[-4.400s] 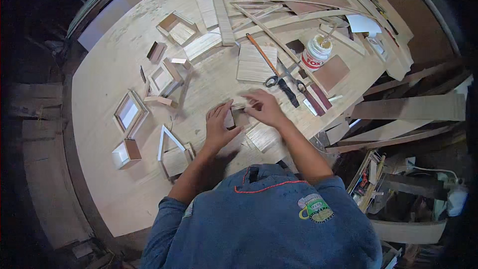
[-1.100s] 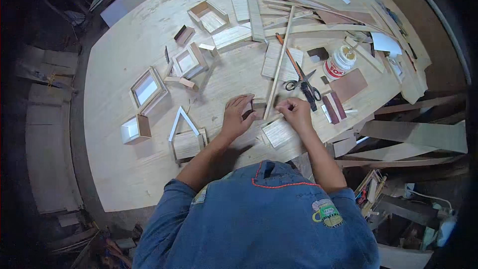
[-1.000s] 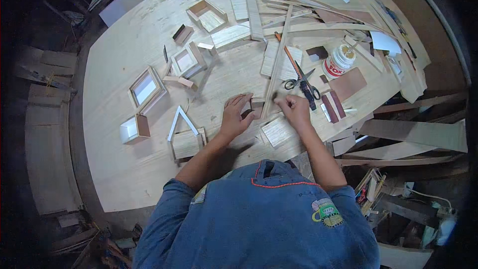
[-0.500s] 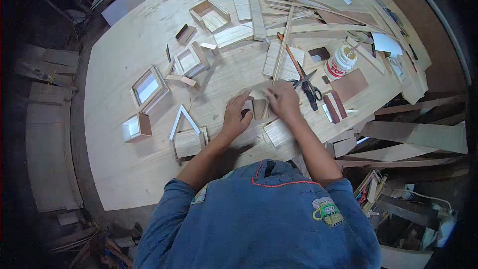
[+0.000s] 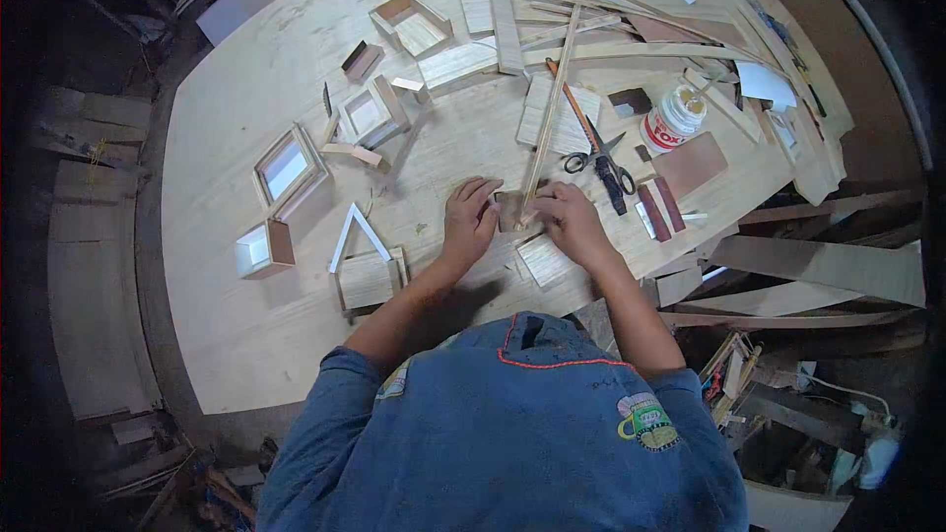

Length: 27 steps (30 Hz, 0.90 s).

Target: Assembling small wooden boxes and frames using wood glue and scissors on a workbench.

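In front of me, between my hands, is a small brownish wooden piece [image 5: 509, 210]. My left hand [image 5: 469, 229] is curled at its left edge, with the fingertips against it. My right hand [image 5: 574, 221] is closed at the piece's right side, thumb and fingers pinched together; what they hold is too small to make out. A long thin wooden strip [image 5: 555, 103] runs from the far side down to the piece, next to my right fingertips. A flat pale wooden block [image 5: 545, 258] lies just below my right hand.
Scissors [image 5: 603, 160], an orange pencil [image 5: 574, 99] and an open white glue jar [image 5: 674, 120] lie to the right. Small wooden frames [image 5: 294, 174] and boxes [image 5: 414, 26] stand left and far. Loose strips [image 5: 641, 57] pile up at the far right. A white V-shaped piece [image 5: 362, 233] rests nearer left.
My hands have drawn slightly apart, and the right hand has come down nearer the small piece. The wooden piece between them now shows more openly.
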Each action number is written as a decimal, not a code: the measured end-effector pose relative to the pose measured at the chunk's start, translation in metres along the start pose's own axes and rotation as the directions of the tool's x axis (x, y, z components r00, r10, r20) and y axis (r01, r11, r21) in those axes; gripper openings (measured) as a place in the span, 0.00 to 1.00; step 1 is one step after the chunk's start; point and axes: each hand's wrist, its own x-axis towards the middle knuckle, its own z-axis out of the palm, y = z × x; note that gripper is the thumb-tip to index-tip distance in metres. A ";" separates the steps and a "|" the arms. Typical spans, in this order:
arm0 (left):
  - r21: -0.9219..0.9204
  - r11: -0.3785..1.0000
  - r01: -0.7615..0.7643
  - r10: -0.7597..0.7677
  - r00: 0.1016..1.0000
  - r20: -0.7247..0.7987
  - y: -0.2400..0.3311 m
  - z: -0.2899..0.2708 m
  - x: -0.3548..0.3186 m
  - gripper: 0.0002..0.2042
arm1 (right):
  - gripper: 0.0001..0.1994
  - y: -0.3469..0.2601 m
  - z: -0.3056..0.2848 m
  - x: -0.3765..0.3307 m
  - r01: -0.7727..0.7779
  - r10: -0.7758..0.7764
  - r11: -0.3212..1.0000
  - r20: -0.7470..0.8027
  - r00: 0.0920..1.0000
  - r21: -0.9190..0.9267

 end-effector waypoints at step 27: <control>0.266 0.963 -0.031 0.002 0.994 0.109 0.043 -0.001 -0.007 0.07 | 0.13 0.000 0.012 -0.003 -0.224 0.227 0.962 0.002 0.974 0.158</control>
